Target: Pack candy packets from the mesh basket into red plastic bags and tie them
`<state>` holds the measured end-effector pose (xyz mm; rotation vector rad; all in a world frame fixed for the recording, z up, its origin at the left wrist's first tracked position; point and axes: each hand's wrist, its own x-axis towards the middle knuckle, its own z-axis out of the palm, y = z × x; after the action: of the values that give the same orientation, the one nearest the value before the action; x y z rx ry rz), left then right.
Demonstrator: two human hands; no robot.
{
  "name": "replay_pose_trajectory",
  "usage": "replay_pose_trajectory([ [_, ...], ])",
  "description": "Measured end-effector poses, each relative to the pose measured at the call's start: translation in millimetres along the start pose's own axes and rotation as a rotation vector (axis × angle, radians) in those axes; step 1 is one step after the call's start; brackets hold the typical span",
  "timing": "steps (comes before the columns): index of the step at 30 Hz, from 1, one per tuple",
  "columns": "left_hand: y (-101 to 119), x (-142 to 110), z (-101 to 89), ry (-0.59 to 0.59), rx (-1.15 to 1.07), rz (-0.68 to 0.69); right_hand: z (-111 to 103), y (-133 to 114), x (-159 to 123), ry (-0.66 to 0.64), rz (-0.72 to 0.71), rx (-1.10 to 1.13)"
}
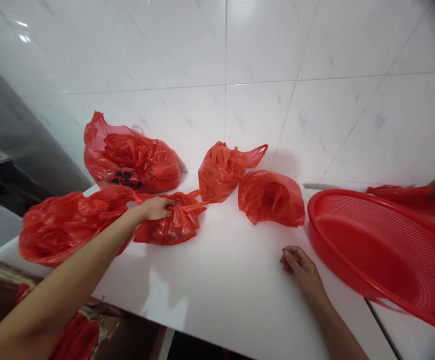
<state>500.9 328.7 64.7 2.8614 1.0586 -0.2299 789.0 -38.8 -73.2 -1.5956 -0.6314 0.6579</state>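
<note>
My left hand [158,208] is closed on the gathered top of a small red plastic bag [172,229], which rests on the white table and has something inside that I cannot make out. Over the table at the right, my right hand [298,262] hovers or rests with its fingers curled together; whether anything small sits in them is hidden. A larger red plastic bag [67,227] lies left of my left hand, partly behind my forearm. Behind it stands a big red bag with black print [135,160].
Two more red bags stand near the tiled wall [262,105]: one with a handle loop [219,172], one with a crumpled open mouth [272,197]. A red plastic basket [367,250] takes up the right side. Torn cardboard [105,320] is below the table's front edge at left.
</note>
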Motion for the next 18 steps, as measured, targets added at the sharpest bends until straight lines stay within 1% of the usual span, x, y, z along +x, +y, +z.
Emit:
replay_pose_trajectory([
  [2, 3, 1, -0.2, 0.022, 0.040, -0.035, 0, 1, 0, -0.005, -0.001, -0.003],
  [4, 13, -2, 3.6, 0.091, 0.094, -0.096, 1, 1, 0, -0.003, 0.003, -0.002],
  [6, 31, -9, 10.1, 0.176, 0.146, -0.142, 1, 1, 0, -0.001, 0.008, 0.001],
  [8, 52, -23, 18.6, 0.240, 0.181, -0.151, 1, 1, 1, -0.004, 0.010, 0.002],
  [10, 73, -40, 30.3, 0.258, 0.208, -0.138, 2, 1, 2, -0.012, 0.009, -0.002],
  [11, 81, -49, 37.7, 0.234, 0.217, -0.134, 2, 2, 3, -0.015, 0.008, -0.006],
  [13, 90, -61, 55.1, 0.111, 0.216, -0.145, 3, 2, 4, -0.024, 0.003, -0.015],
  [15, 87, -64, 73.2, -0.006, 0.190, -0.176, 4, 1, 4, -0.028, -0.001, -0.024],
  [16, 82, -61, 81.3, -0.024, 0.170, -0.187, 5, 0, 4, -0.029, -0.006, -0.025],
  [18, 68, -51, 93.2, 0.017, 0.130, -0.181, 7, -1, 2, -0.026, -0.021, -0.024],
])
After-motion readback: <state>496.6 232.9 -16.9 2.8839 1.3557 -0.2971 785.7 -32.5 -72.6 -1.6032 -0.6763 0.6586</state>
